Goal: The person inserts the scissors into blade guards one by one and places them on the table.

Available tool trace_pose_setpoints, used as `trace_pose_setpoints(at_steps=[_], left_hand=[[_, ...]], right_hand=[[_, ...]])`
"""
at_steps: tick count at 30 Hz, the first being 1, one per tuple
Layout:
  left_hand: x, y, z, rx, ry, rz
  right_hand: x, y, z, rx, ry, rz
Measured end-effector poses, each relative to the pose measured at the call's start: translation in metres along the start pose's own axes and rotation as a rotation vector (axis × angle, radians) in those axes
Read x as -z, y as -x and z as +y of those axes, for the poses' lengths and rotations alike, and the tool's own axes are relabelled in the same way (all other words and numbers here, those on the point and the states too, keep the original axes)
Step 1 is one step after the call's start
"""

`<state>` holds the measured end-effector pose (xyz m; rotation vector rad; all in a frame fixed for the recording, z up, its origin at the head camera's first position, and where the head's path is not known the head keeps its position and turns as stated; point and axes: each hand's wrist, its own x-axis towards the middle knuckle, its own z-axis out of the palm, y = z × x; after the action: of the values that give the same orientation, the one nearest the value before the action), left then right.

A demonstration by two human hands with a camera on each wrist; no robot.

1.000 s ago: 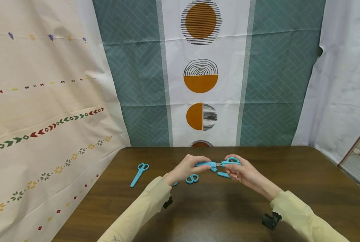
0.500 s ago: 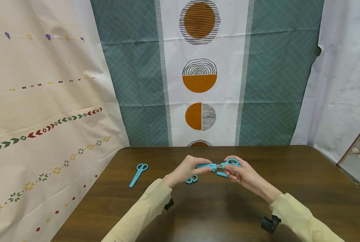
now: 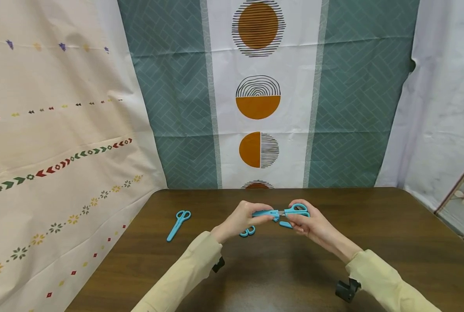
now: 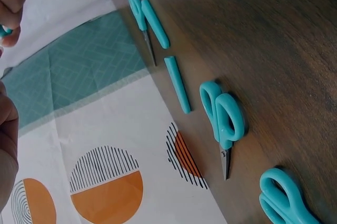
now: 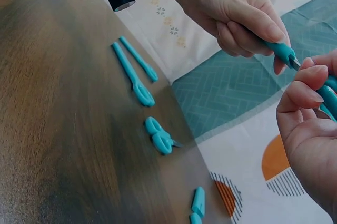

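Note:
My left hand [image 3: 241, 219] pinches a light-blue scissors cap [image 3: 265, 212] lengthwise between thumb and fingers. A pair of scissors [image 3: 290, 211] with blue handles points left, gripped at the handle by my right hand [image 3: 313, 223]. A short stretch of bare metal blade [image 5: 296, 64] shows between cap and handle; the tip sits inside the cap. Both hands are raised above the table. Below them lie scissors with bare blades [image 4: 224, 147] and a loose cap [image 4: 177, 84]. Other scissors [image 4: 142, 16] lie beside a second cap [image 4: 155, 23].
On the left of the brown wooden table [image 3: 317, 277] lie blue scissors [image 3: 177, 225] with their blades covered. Another slim blue piece [image 5: 138, 58] lies near them. A patterned cloth [image 3: 257, 108] hangs behind the table, with a cream cloth [image 3: 72, 151] to the left.
The gap between the cap and the scissors handle has narrowed slightly. My right thumb and fingers have shifted a little on the handle; the left hand keeps the cap nearly still.

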<state>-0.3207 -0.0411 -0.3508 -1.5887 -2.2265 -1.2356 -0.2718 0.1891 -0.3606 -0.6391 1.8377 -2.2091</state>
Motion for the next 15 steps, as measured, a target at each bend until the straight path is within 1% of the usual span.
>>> trace_pose_setpoints(at_steps=[3, 7, 11, 15], left_hand=[[0.0002, -0.0002, 0.0003, 0.003, -0.018, 0.003], [0.0011, 0.0009, 0.0011, 0.015, -0.040, 0.018], [0.0015, 0.0022, 0.0016, 0.033, -0.038, 0.021], [0.0013, 0.0019, 0.0017, 0.026, -0.026, 0.017]], right_hand=[[0.0002, 0.0000, 0.0000, -0.005, 0.022, 0.008], [0.0015, -0.0003, 0.0010, 0.006, 0.066, -0.008], [0.0033, -0.0005, 0.0015, 0.022, 0.145, -0.025], [0.0054, -0.0006, -0.0002, 0.022, 0.222, -0.019]])
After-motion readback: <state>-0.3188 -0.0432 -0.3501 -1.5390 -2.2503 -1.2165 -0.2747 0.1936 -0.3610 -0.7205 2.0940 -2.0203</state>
